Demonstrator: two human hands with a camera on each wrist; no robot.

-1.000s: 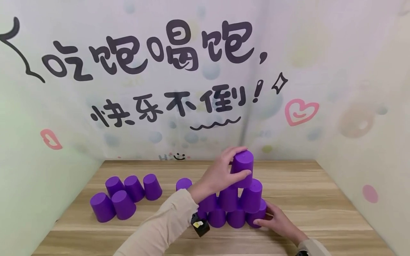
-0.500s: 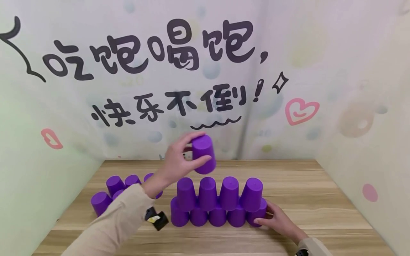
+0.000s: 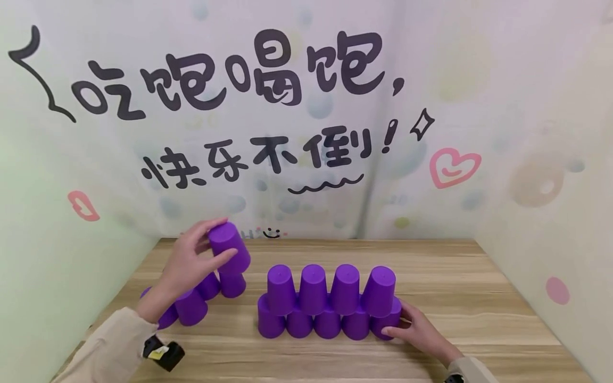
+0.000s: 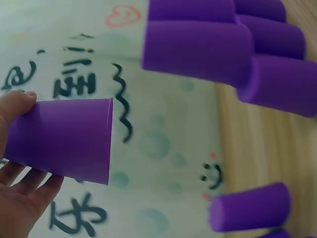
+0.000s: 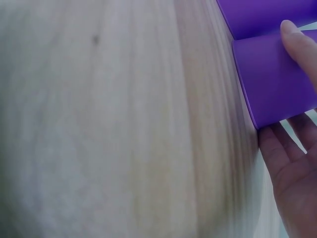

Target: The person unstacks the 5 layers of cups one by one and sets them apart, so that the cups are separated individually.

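Note:
My left hand (image 3: 184, 266) holds an upside-down purple cup (image 3: 229, 247) in the air, thumb on the near side and fingers on the far side. In the head view this cup overlaps the top of a standing cup (image 3: 233, 285) in the left group. Across the middle right stand two rows of inverted purple cups, with the upper row (image 3: 346, 290) bridging the lower row (image 3: 328, 324). My right hand (image 3: 423, 332) grips the rightmost bottom cup (image 5: 275, 79) between thumb and fingers. The right wrist view shows its rim down on the tabletop.
Several more purple cups (image 3: 191, 308) stand on the left of the wooden table (image 3: 306, 361), partly hidden behind my left hand and forearm. A printed white wall sheet (image 3: 306, 213) rises at the table's back edge, with side walls left and right.
My left hand has carried the purple cup off the stack's upper right, leftward and then down to the left group. The right hand stays on the end cup.

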